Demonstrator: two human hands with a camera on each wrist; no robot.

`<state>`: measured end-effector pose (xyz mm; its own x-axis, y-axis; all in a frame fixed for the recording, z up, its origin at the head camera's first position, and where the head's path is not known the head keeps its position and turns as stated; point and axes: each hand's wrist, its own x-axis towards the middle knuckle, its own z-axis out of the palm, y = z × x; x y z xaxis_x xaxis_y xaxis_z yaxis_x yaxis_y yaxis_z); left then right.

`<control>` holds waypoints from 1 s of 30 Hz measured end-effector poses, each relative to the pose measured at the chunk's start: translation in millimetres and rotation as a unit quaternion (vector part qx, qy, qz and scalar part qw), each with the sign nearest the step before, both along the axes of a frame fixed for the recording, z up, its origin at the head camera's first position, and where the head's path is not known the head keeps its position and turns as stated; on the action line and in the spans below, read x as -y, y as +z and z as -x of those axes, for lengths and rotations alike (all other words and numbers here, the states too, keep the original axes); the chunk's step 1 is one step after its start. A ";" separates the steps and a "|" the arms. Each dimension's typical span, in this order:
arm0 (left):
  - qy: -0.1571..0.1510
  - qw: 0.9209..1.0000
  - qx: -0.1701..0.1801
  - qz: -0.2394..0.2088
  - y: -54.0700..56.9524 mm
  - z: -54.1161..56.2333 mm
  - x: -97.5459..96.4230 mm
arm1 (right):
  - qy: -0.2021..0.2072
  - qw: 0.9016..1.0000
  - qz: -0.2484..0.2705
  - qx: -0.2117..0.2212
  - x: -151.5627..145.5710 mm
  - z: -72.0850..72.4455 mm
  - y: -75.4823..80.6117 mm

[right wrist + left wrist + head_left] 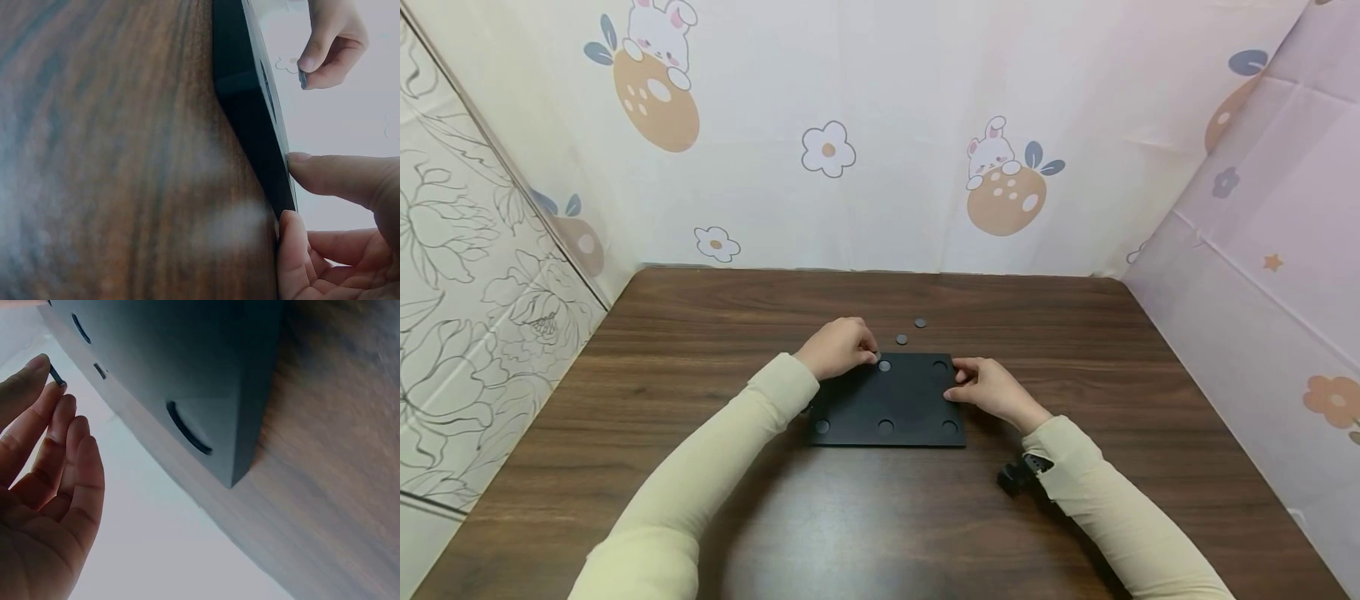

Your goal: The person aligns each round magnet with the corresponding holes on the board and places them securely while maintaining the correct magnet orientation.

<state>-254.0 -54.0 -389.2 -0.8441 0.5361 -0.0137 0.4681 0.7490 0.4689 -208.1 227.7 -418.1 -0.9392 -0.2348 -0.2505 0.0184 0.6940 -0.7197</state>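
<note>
A flat black board [917, 400] with round recesses lies on the table. Above its far edge, my left hand [841, 346] pinches a small dark disc [57, 375] between thumb and index finger, its other fingers loosely bent. The disc is held on edge, clear of the board in the left wrist view. My right hand [992, 390] grips the board's right side, thumb on the top face and fingertips against the side edge. One round spot [884, 366] near the left hand looks paler; I cannot tell whether a disc fills it. The left hand hides the far left corner.
Two loose grey discs, one nearer [902, 339] and one farther [921, 322], lie on the wooden table [715, 333] beyond the board. A black wrist device [1017, 477] sits by the right sleeve. Patterned curtains [895, 208] enclose the table's back and sides.
</note>
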 end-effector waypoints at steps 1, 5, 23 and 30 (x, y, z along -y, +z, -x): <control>-0.003 1.000 0.000 -0.001 0.0 -1.3 -0.4 | 0.000 1.000 0.000 0.000 -0.1 0.0 0.0; -0.018 1.000 -0.003 -0.004 0.4 -6.9 -1.5 | 0.000 1.000 0.000 0.000 -0.6 -0.1 -0.1; -0.054 0.998 -0.028 -0.001 0.9 -30.3 3.7 | 0.003 1.000 0.001 -0.003 -0.3 0.4 -2.6; -0.076 0.997 -0.030 -0.009 -0.5 -38.0 4.9 | 0.002 1.000 -0.002 -0.002 0.0 0.4 -0.7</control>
